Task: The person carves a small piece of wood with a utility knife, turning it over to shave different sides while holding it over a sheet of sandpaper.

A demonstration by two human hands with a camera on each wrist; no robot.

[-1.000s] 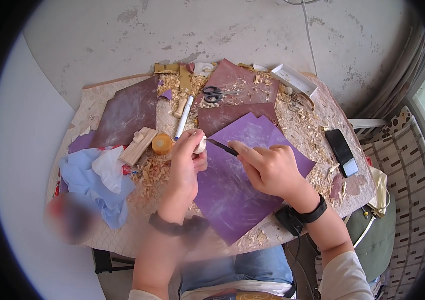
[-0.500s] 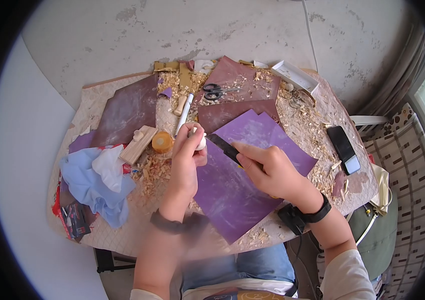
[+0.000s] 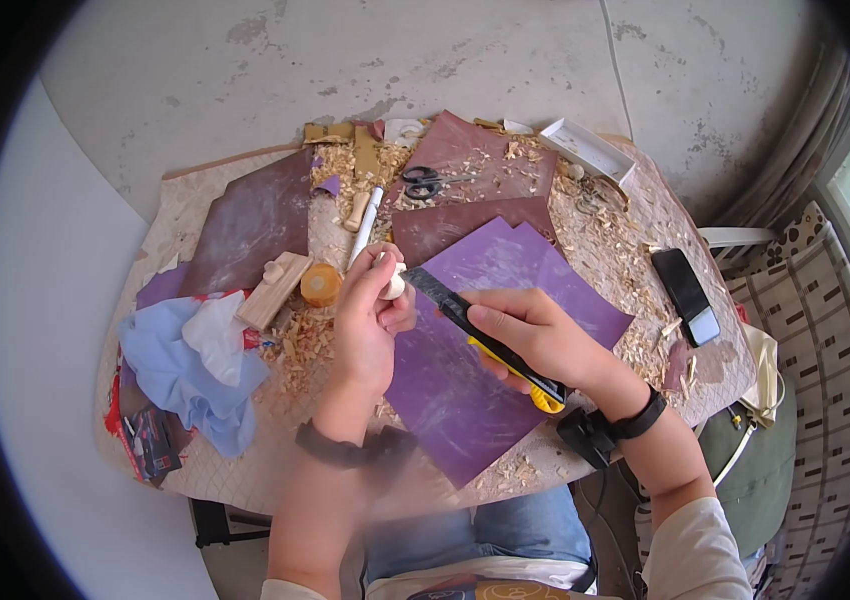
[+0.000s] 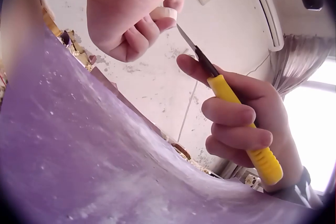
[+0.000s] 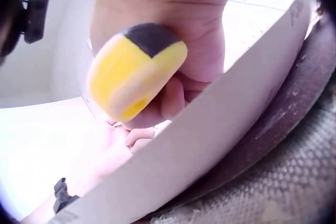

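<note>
Carving in progress, by the look of it. Left grip (image 3: 367,315) pinches the small pale piece (image 3: 393,285) at its fingertips; right grip (image 3: 535,335) is wrapped round the knife (image 3: 485,335), black-and-yellow handle. Piece sits between the two grips, above the purple sheet (image 3: 450,430).

Progress: plenty of shavings (image 3: 310,345) left of the left grip and more beyond the right one, so I'd guess a lot of cutting is done. The piece's exposed end looks rounded. Can't judge how much is left; fingers hide most of it. Blade tip is at or just beside the piece; contact not certain.

Orientation: knife's long axis runs diagonally from the right grip, tip forward and left toward the left grip, butt back and right. Piece's long axis mostly hidden: roundish from the head, a short bar lying across the fingers from the left wrist.
</note>
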